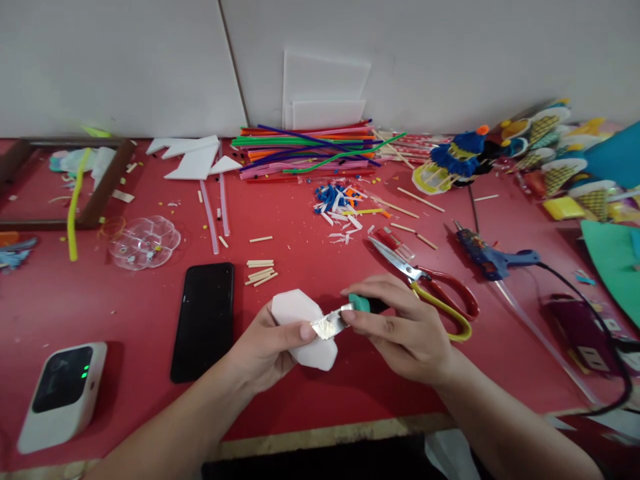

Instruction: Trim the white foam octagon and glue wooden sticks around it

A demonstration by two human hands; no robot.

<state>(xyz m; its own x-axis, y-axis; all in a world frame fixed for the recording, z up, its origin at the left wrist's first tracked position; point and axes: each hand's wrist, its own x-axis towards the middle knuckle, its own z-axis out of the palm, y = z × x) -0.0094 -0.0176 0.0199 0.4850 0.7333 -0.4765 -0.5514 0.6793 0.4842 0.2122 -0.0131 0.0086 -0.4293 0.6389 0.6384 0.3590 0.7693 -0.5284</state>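
Observation:
My left hand (pixel 273 340) grips a white foam piece (pixel 297 308) with angled, cut edges, the thumb on its face and the fingers behind it. In my right hand (pixel 410 323) is a craft knife (pixel 361 303) with a green and black handle. Its wide, shiny blade points left and lies over the middle of the foam, its tip close to my left thumb. Part of the handle is hidden by my right fingers. Red-and-yellow-handled scissors (pixel 407 269) lie just beyond my right hand, and short wooden sticks (pixel 260 273) lie beyond the foam.
A black phone (pixel 203 320) and a white device (pixel 63 397) lie at left, near a clear flower-shaped tray (pixel 145 243). A glue gun (pixel 493 253) with its cord lies right. Pipe cleaners (pixel 305 150), foam offcuts (pixel 195 157) and finished crafts (pixel 555 150) line the back.

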